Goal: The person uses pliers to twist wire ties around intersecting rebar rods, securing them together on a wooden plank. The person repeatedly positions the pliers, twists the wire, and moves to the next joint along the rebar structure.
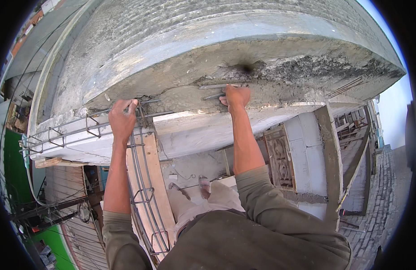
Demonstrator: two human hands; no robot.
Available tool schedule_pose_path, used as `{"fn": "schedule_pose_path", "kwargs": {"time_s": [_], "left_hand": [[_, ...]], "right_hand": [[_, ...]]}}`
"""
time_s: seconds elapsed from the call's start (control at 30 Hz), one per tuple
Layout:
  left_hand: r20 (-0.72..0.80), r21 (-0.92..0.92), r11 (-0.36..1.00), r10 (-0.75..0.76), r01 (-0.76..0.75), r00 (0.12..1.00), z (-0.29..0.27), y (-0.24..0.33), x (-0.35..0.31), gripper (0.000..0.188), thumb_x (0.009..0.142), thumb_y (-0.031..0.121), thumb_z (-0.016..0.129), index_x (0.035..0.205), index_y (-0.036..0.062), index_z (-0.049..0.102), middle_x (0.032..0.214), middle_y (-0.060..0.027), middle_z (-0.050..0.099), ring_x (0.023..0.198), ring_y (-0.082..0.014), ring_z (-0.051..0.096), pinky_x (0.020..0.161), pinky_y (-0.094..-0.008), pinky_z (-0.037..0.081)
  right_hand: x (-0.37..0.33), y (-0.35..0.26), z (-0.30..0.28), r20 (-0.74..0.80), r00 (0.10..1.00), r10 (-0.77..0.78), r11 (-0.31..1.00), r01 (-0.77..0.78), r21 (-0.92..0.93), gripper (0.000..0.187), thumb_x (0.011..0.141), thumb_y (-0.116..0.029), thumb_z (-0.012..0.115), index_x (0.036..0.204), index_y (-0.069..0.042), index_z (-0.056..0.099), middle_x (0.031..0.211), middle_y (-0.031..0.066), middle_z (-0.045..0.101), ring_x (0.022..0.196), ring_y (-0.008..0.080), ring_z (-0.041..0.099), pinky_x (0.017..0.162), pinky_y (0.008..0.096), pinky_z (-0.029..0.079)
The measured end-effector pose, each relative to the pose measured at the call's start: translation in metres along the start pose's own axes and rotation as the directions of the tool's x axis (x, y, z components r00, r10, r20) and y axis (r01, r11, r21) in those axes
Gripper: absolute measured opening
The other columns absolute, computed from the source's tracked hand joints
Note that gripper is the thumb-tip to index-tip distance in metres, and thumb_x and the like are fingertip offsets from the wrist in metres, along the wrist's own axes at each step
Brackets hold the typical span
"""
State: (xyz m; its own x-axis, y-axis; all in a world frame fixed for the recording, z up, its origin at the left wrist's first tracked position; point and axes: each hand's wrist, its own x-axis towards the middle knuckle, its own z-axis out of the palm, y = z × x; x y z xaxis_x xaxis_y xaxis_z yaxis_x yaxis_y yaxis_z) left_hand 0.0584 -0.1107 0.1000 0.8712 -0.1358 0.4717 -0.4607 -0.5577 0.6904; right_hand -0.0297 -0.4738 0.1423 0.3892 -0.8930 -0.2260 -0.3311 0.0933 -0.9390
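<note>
My left hand [122,118] is closed at the end of a steel rebar cage [66,131], its fingers curled over the upper bar where it meets the mortared wall edge. To its right, my right hand [236,96] reaches the ledge of wet grey mortar [178,97]. Its fingers are bent round the end of a short grey metal bar [212,96]; the palm hides that end. Just above it a second grey bar [217,86] lies along the ledge, close to my knuckles. A second rebar cage [142,193] runs down beside my left forearm.
A wooden plank [147,180] lies alongside the lower cage. Above the ledge rises corrugated roofing [244,22]. My feet [203,185] stand far below. Overhead cables [41,209] pass at lower left. Rebar stubs [347,87] and a concrete post [329,153] are at right.
</note>
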Motion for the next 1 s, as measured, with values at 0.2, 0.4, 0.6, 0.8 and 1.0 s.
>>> {"fn": "schedule_pose_path", "kwargs": {"time_s": [0.2,0.4,0.6,0.8,1.0], "left_hand": [[-0.203,0.095,0.995,-0.017,0.037,0.979,-0.006,0.007,-0.02,0.031,0.094,0.006,0.075,0.124,-0.0017,0.075,0.102,-0.0166,0.076,0.097,-0.0332,0.074,0.091,-0.0434,0.056],[-0.113,0.037,0.894,-0.44,0.447,0.891,-0.004,0.056,-0.058,0.025,0.095,0.018,0.075,0.115,0.0046,0.079,0.093,-0.0123,0.08,0.083,-0.0271,0.077,0.08,-0.0405,0.058],[-0.092,0.11,0.826,-0.545,0.552,0.834,0.008,0.072,-0.054,0.03,0.092,0.027,0.077,0.114,0.0063,0.08,0.096,-0.0126,0.082,0.09,-0.0333,0.078,0.08,-0.0459,0.058],[-0.125,0.191,0.779,-0.584,0.597,0.802,0.025,0.081,-0.04,0.026,0.09,0.024,0.077,0.107,0.0046,0.08,0.095,-0.0142,0.08,0.091,-0.0383,0.076,0.079,-0.0502,0.057],[-0.242,0.134,0.777,-0.576,0.615,0.781,0.034,0.078,-0.038,0.022,0.087,0.016,0.074,0.106,0.0032,0.077,0.102,-0.0192,0.076,0.093,-0.0412,0.074,0.08,-0.0525,0.056]], "right_hand": [[0.004,0.012,-0.012,-0.082,0.977,0.195,0.863,-0.131,0.488,0.013,0.082,-0.004,0.073,0.081,0.008,0.067,0.077,0.0159,0.069,0.047,0.0174,0.051,0.047,0.0321,0.045],[-0.013,0.018,-0.078,0.266,0.943,-0.199,0.833,0.02,0.553,0.036,0.091,-0.004,0.061,0.123,0.012,0.064,0.097,0.0158,0.073,0.069,0.0116,0.057,0.055,0.0254,0.045],[-0.073,-0.065,-0.143,0.109,0.589,-0.801,0.585,0.73,0.354,0.042,0.098,-0.005,0.057,0.136,0.01,0.059,0.124,0.0255,0.069,0.097,0.0222,0.069,0.08,0.034,0.059],[-0.119,-0.134,-0.109,0.019,0.63,-0.777,0.419,0.494,0.762,0.025,0.113,-0.02,0.051,0.128,0.0,0.054,0.134,0.0333,0.064,0.108,0.0313,0.072,0.103,0.052,0.058],[-0.149,-0.118,-0.065,0.749,0.485,-0.45,0.849,-0.027,0.528,0.041,0.11,-0.019,0.06,0.139,0.007,0.05,0.098,0.0235,0.075,0.06,0.0159,0.067,0.053,0.0279,0.059]]}}
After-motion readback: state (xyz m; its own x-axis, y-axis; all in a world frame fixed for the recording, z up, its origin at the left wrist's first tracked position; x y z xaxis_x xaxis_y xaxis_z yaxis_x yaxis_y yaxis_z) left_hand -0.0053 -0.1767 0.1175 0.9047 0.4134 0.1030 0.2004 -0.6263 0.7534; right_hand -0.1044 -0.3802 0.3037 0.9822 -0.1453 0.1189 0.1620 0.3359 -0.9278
